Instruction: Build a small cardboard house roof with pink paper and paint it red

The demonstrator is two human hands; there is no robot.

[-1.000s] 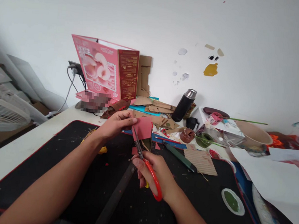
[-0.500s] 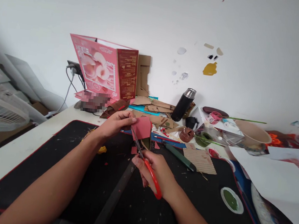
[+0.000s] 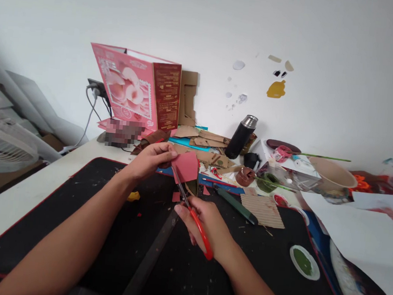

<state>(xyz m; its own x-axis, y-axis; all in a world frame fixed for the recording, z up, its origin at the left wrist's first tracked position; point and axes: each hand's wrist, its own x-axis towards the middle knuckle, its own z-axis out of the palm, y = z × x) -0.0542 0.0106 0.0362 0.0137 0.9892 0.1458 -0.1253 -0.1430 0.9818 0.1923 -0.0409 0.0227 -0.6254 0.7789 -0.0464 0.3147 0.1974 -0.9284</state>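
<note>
My left hand (image 3: 156,158) pinches a piece of pink card (image 3: 185,167) by its left edge, holding it above the black mat (image 3: 104,240). In my right hand (image 3: 206,225) are red-handled scissors (image 3: 203,234), their blades pointing up and away to the card's lower left edge. The blades overlap the card there; how far they cut into it I cannot tell. Small pink scraps (image 3: 176,197) lie on the mat below the card. A long dark bar (image 3: 151,259) lies on the mat beneath my right hand, and a yellow piece (image 3: 134,196) rests near my left forearm.
A green cutter-like tool (image 3: 236,204) and corrugated cardboard (image 3: 262,211) lie to the right, with a lid of green paint (image 3: 304,262) nearer. Behind stand a black flask (image 3: 241,137), paint jars (image 3: 245,176) and a pink box (image 3: 136,88). A white fan (image 3: 5,147) is at far left.
Both hands keep their hold on the card and the scissors. The card and left hand have shifted very slightly left and up; little else differs.
</note>
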